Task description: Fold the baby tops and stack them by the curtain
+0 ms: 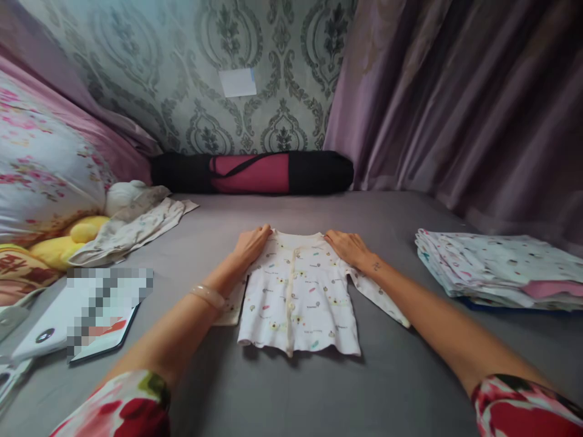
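Observation:
A small white baby shirt (pixel 298 297) with a tiny print and a yellowish front placket lies spread on the grey sheet, its collar away from me. My left hand (pixel 252 241) is closed on the shirt's left shoulder, fingers together beside the collar. On the opposite shoulder, my right hand (pixel 350 246) pinches the fabric near the neckline. The right sleeve slants out beneath my right forearm. My left forearm partly covers the other sleeve.
A stack of folded clothes (pixel 496 267) sits at right. Leftward are a phone-like flat device (pixel 130 328), a crumpled printed garment (pixel 136 227), yellow plush toys (pixel 59 250) and a floral pillow (pixel 45 164). A black and pink long bag (pixel 250 174) lies against the wall.

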